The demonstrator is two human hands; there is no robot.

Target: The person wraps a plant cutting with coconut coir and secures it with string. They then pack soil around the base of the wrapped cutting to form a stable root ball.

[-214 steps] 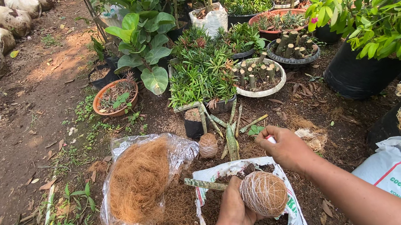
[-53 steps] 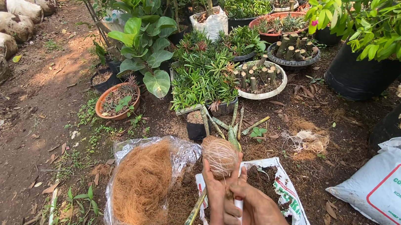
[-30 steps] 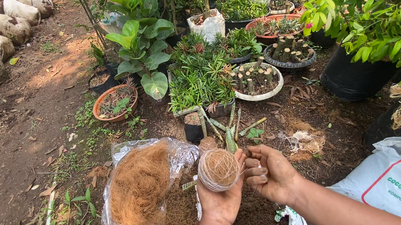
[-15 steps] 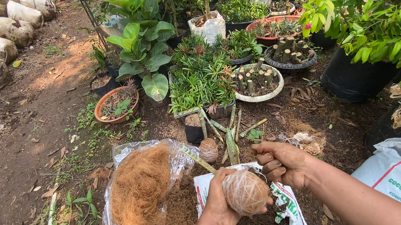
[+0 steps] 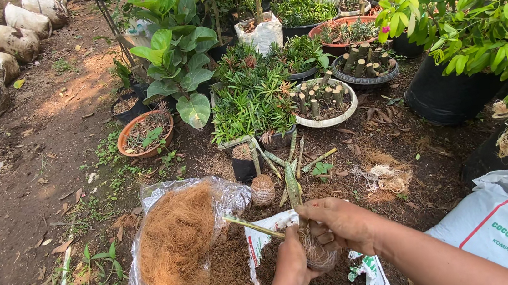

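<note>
I see the left hand (image 5: 293,264) reaching up from the bottom edge, fingers wrapped under a fibre-wrapped root ball (image 5: 317,256). The right hand (image 5: 337,223) comes in from the right, fingers curled closed over the ball's top. A green stem (image 5: 253,227) sticks out left of the fingers. The ball is mostly hidden between the hands. A bag of coconut fibre (image 5: 179,238) lies farther left.

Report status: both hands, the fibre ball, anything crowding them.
Left hand cups fibre-wrapped ball from below. Right hand grips it on top; green stem juts left. Clear bag of coconut fibre lies close left, not touching.
</note>
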